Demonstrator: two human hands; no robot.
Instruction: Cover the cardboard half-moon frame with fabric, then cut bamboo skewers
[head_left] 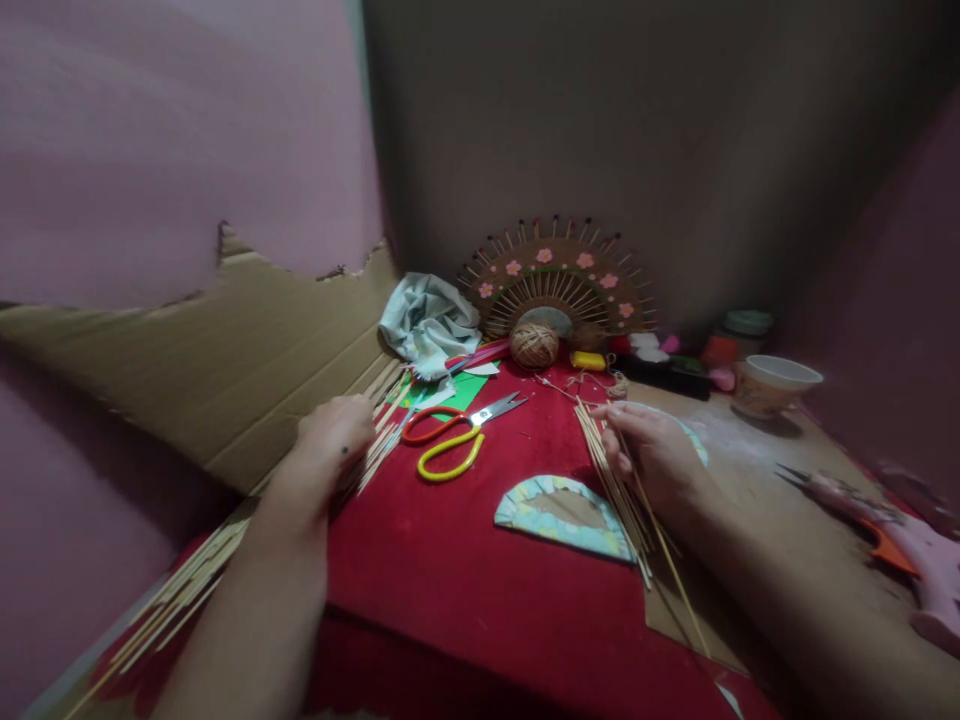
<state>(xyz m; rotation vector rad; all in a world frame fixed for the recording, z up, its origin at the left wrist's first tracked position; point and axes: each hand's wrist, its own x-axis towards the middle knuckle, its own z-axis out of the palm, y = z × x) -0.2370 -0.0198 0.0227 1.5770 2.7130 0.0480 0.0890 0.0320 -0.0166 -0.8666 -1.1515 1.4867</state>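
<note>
My left hand [330, 440] rests curled on a long bundle of thin bamboo sticks [180, 590] lying along the left edge of the red cloth [465, 570]. The fingers of my right hand [649, 450] are closed around a second bunch of bamboo sticks [619, 490] that slants toward me. Just left of that bunch lies a half-round paper-covered arch piece [562, 515]. Red-and-yellow handled scissors [454, 435] lie between my hands.
A finished half-round fan of sticks with pink flowers [559, 285] stands against the back wall, a ball of twine [534, 345] in front of it. A crumpled cloth [427, 325], torn cardboard [225, 360], a cup [772, 385] and a pink glue gun [900, 530] are nearby.
</note>
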